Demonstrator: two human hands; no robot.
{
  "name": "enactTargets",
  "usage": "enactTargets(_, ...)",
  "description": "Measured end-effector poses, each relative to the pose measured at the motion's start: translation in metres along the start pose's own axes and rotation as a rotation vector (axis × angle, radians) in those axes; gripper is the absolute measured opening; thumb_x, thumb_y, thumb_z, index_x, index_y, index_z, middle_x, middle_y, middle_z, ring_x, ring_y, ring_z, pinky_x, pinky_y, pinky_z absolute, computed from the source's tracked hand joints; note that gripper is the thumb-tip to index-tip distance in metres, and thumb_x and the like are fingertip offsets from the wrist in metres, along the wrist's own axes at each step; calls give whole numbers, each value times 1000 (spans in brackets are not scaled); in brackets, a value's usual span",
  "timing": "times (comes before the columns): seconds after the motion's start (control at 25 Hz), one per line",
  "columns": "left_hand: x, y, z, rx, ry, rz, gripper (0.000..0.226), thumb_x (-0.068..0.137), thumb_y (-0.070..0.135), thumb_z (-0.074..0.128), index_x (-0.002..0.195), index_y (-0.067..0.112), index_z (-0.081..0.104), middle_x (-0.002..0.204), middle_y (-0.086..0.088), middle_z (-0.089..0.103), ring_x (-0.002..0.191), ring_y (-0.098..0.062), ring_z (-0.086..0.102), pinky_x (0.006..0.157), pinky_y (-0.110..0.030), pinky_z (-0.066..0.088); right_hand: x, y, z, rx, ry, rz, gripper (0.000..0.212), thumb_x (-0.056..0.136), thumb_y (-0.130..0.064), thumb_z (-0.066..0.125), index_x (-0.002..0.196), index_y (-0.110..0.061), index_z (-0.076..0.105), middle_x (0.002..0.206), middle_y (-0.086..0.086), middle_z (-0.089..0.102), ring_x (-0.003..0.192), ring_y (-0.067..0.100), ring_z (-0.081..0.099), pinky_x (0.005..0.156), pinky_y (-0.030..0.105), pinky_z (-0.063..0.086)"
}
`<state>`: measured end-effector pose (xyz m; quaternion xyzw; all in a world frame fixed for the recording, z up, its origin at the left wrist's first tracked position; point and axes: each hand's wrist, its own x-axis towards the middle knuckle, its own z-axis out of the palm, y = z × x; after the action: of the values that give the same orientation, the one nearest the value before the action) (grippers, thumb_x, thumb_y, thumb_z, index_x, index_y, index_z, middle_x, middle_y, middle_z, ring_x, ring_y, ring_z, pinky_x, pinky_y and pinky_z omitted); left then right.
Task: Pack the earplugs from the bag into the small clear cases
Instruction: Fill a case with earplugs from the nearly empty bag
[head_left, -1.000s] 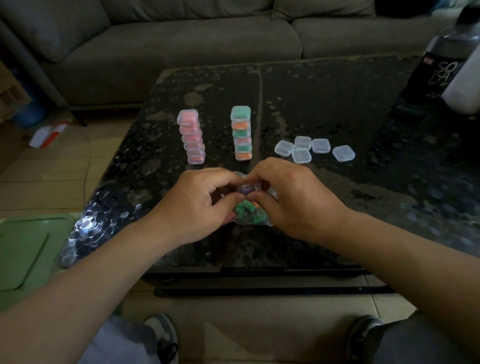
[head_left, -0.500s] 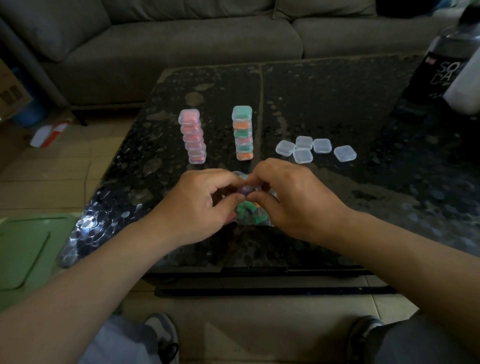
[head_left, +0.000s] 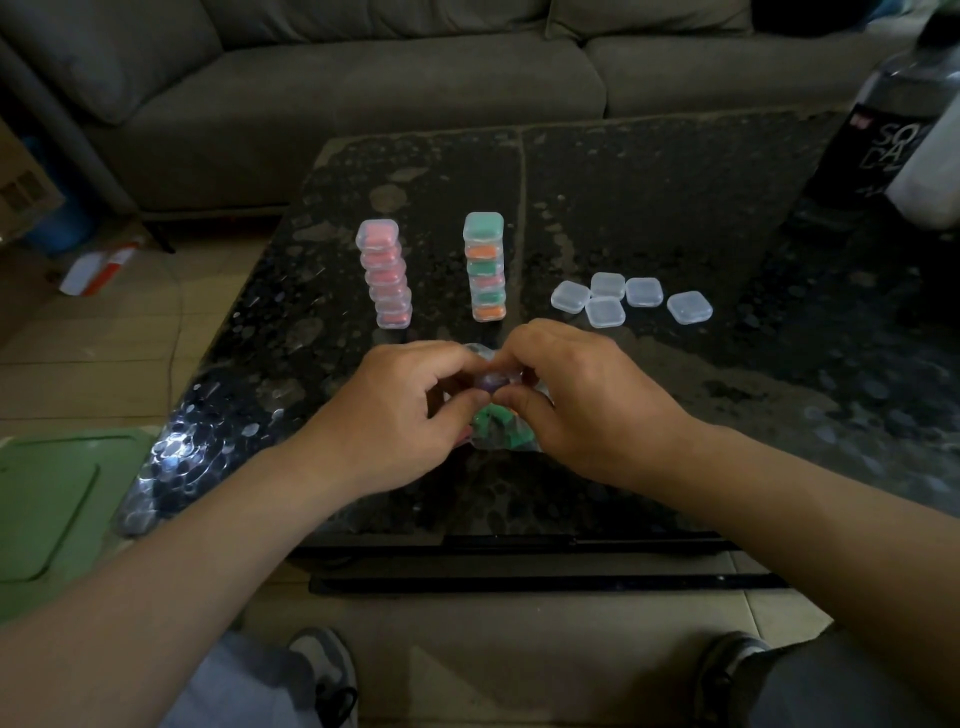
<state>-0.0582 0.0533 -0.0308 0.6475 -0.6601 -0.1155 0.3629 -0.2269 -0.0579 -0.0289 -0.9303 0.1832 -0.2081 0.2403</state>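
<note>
My left hand and my right hand meet over the near middle of the table. Together they pinch a small clear case with a purple earplug inside. Under them lies the clear bag with green earplugs showing, partly hidden by my fingers. Behind stand two stacks of filled cases: a stack with pink earplugs on the left and a stack with green and orange earplugs beside it. Several empty clear cases lie flat to the right.
The dark speckled table fills the middle of the view, with a grey sofa behind it. A dark soda bottle stands at the far right. A green lid lies on the floor at left.
Both hands stay together on the small case over the bag; only the fingers shift slightly.
</note>
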Motion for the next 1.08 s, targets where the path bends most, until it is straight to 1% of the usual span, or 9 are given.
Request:
enactTargets(0.08,1,1,0,-57,8,-85,23,93,6,71,107,24,73,93,12,74,81,-3,72,70,-21,59,1,-1,2,-39,46,-1,16,92,-22,67,106,-14,64,103,-1,62,91,16,60,74,44,56)
enactTargets(0.16,4,0,-1,-86,71,-156,23,93,10,72,113,22,72,98,11,75,88,-4,73,78,-28,61,3,-4,3,-98,150,-14,22,93,-29,62,108,-14,64,104,1,59,89,16,58,69,41,56)
enactTargets(0.32,7,6,-9,-242,225,-237,25,91,5,75,106,25,71,98,5,77,92,-6,75,86,-33,62,13,-13,2,-146,330,34,31,91,-36,55,114,-17,65,101,2,54,83,16,55,63,39,56)
enactTargets(0.48,8,18,-19,-311,316,-211,33,93,0,69,114,26,68,104,9,76,98,-2,74,90,-24,60,29,-19,7,-44,427,89,24,93,-22,68,116,-16,66,103,3,56,83,14,59,68,34,57)
enactTargets(0.6,8,22,-28,-312,342,-170,44,95,-3,65,108,39,66,102,20,73,101,4,71,88,-15,56,40,-26,15,28,476,77,25,93,-15,69,118,-15,67,107,-2,54,89,8,56,75,18,52)
enactTargets(0.68,7,19,-34,-280,362,-151,49,95,-4,64,112,42,64,107,23,72,107,7,69,90,-12,54,49,-32,20,103,483,65,26,92,-11,69,118,-14,67,109,-5,54,93,5,57,81,13,51)
enactTargets(0.8,9,7,-44,-219,410,-155,44,96,1,63,132,27,59,127,12,68,120,3,64,99,-17,52,65,-42,22,282,439,94,31,93,-7,65,123,-17,62,116,-5,57,104,4,61,91,18,53)
enactTargets(0.96,18,-5,-56,-221,447,-158,31,97,19,60,118,38,50,119,19,65,117,9,62,96,-12,50,87,-49,23,534,357,104,43,90,6,56,128,-13,54,117,-11,60,111,-11,57,92,9,47)
enactTargets(1.08,26,-13,-60,-188,418,-192,30,91,32,56,119,35,48,116,26,61,115,15,59,95,-6,46,94,-46,30,649,276,119,51,85,10,55,130,-14,52,119,-18,58,113,-15,55,90,6,44)
